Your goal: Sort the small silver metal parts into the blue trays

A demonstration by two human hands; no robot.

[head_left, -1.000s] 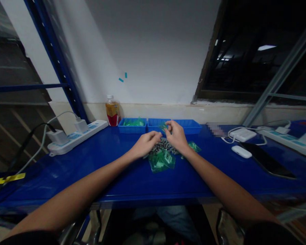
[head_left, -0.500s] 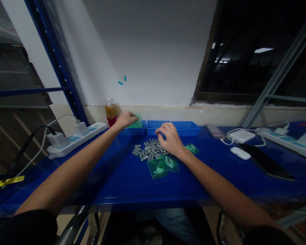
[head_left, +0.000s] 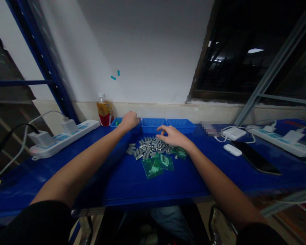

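Observation:
My left hand reaches into the leftmost blue tray at the back of the table, fingers curled down out of sight. My right hand hovers palm down over a pile of several small grey metal pieces, its fingers stretched out and apart with nothing in them. Several small green plastic bags lie just in front of the pile, and one more green bag sits under my right wrist.
Blue trays line the back edge of the blue table. A drink bottle stands beside them. A white power strip with plugs lies at the left. A black phone, white chargers and another power strip lie at the right.
My left hand left the pile and went to the left tray with a green bag, which no longer shows. My right hand spread flat above the metal pieces.

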